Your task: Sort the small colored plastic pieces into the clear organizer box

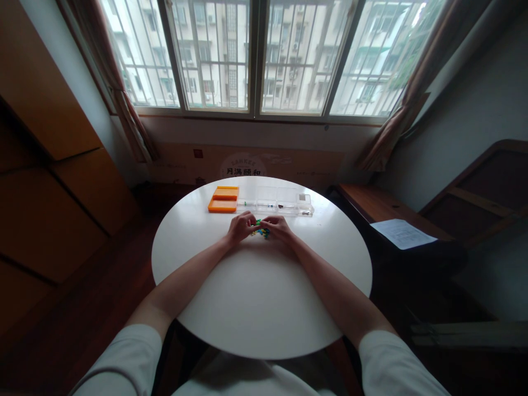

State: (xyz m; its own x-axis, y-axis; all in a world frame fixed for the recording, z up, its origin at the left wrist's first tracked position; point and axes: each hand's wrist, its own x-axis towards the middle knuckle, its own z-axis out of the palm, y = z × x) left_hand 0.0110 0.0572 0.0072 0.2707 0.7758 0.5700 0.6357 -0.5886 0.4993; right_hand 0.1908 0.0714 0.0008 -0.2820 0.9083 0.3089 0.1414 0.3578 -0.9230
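Note:
A small heap of green, yellow and blue pieces [260,232] lies on the white round table [264,297]; they are too small to tell their kind. At the heap's left edge is my left hand [242,225], its fingers curled together at the tips. My right hand [277,225] comes in from the other side, thumb and fingers pinched above the pieces. The fingertips of both hands nearly meet over the heap. Whatever sits between them is too small to make out.
Beyond my hands stand an orange open case [223,200] and a clear compartment box [284,194] with a few small bits inside. Papers [403,234] lie on a wooden bench [371,201] at the right. A barred window [256,55] fills the back.

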